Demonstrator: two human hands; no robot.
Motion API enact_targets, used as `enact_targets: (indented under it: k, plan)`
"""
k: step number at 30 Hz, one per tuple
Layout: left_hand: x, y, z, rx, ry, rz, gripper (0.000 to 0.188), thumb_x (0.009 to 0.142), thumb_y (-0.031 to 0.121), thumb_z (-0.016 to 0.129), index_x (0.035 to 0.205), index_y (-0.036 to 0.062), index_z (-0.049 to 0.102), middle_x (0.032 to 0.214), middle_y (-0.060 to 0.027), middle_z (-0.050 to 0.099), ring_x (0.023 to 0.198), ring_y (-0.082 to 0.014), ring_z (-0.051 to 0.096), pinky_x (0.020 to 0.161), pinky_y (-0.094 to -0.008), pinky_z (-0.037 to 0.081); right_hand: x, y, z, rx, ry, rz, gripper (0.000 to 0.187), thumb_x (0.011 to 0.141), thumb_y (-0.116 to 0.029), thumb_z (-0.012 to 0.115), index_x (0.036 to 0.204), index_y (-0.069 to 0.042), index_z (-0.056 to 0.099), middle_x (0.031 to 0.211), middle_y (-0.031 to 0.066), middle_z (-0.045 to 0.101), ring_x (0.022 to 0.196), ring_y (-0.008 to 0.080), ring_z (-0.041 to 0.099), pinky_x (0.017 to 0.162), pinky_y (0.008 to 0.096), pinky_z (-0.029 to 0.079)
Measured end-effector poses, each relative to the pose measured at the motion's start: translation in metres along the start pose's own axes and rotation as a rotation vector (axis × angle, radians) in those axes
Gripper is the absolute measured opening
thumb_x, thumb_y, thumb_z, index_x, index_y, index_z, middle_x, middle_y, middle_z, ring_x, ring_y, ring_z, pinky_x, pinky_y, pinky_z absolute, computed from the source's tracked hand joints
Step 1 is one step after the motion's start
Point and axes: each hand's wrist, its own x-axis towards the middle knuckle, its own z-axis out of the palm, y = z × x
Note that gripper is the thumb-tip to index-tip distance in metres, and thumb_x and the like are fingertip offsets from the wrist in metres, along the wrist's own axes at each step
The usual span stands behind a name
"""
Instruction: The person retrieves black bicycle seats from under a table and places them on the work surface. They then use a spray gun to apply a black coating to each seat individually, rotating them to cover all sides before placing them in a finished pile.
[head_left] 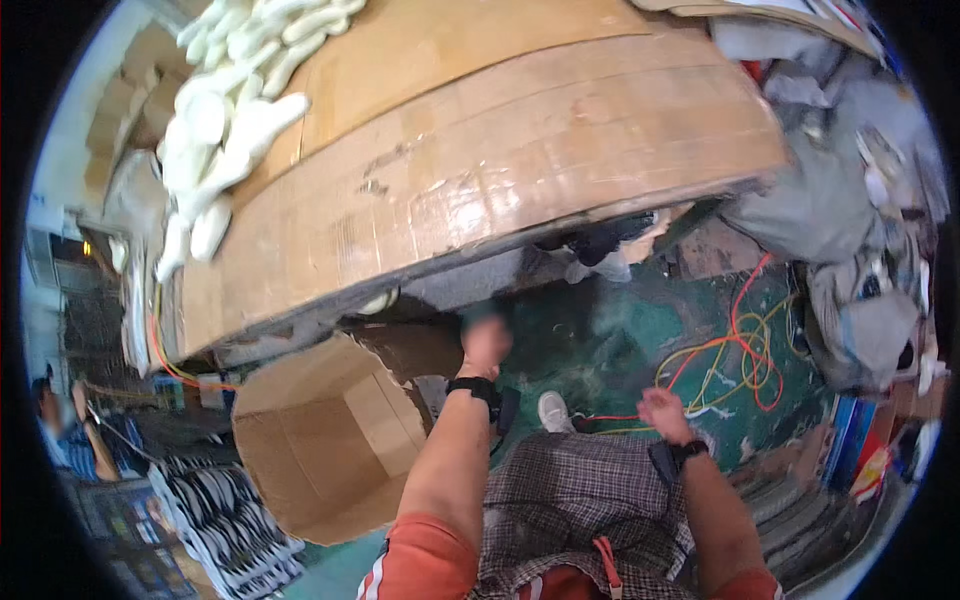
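— Firstly, where is the item nearest the work?

— The open cardboard box (300,440) appears to stand on the green floor (625,330), at the person's left and beside the left forearm. Its mouth faces up toward the camera, bare inner panels show, and its far rim looks ragged.

— And the state of the hands?

— The left hand (487,345) is just past the box's right side, short of the front edge of the table (560,130). It is blurred; I cannot tell whether it is open, closed or gripping. The right hand (663,412) is well apart from the box, fingers seemingly bent loosely. Nothing is seen in it, though how far it is closed I cannot tell.

— Any findings on method?

— In my judgement, any hold on the box is sounder with both palms on opposite walls; the ragged rim may tear if pulled. Knuckles should be kept clear of the table's front edge.

— Hazards noted?

— Two. Red and yellow cables (736,320) lie looped near the right hand and could catch the white shoe (555,412). White foot-shaped forms (205,130) are heaped at the table's left end; a knock could dislodge them.
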Motion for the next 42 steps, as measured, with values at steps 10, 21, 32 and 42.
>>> enact_targets:
  k: [10,21,32,42]
  plan:
    - [0.182,0.010,-0.013,-0.052,0.202,0.522,0.010,0.079,0.009,0.060,0.085,0.0015,0.062,0.074,-0.0022,0.059,0.067,-0.0086,0.051,0.059,-0.0268,0.042,0.280,-0.025,0.182,-1.332,-0.418,-0.601,0.025,0.078,-0.018,0.054,0.097,-0.005,0.064,0.097,0.0202,0.062,0.092,0.0368,0.059,0.081,0.0445,0.047]
    - [0.436,-0.059,-0.012,-0.151,-0.067,0.709,0.013,0.083,0.002,0.053,0.089,0.0014,0.064,0.076,-0.0001,0.059,0.063,-0.0079,0.049,0.054,-0.0228,0.041,0.493,0.015,0.196,-1.970,-0.736,-1.069,0.038,0.081,-0.019,0.051,0.115,-0.003,0.054,0.116,0.0172,0.056,0.108,0.0313,0.052,0.095,0.0518,0.033]
    - [0.446,-0.057,0.088,0.264,0.346,0.940,0.039,0.075,0.015,0.064,0.113,0.0057,0.054,0.099,-0.0143,0.064,0.093,-0.0251,0.061,0.082,-0.0351,0.047,0.466,-0.057,0.139,-2.042,-0.827,-1.155,0.022,0.076,-0.010,0.046,0.088,0.002,0.060,0.081,0.0201,0.060,0.077,0.0317,0.061,0.070,0.0404,0.049]
    - [0.420,-0.075,0.131,0.613,0.592,0.626,0.020,0.076,0.013,0.060,0.094,0.0050,0.059,0.093,-0.0188,0.062,0.091,-0.0362,0.060,0.075,-0.0440,0.051,0.452,-0.097,0.095,-2.038,-0.845,-1.473,0.017,0.072,-0.013,0.049,0.075,-0.003,0.062,0.065,0.0147,0.058,0.070,0.0265,0.057,0.064,0.0363,0.046]
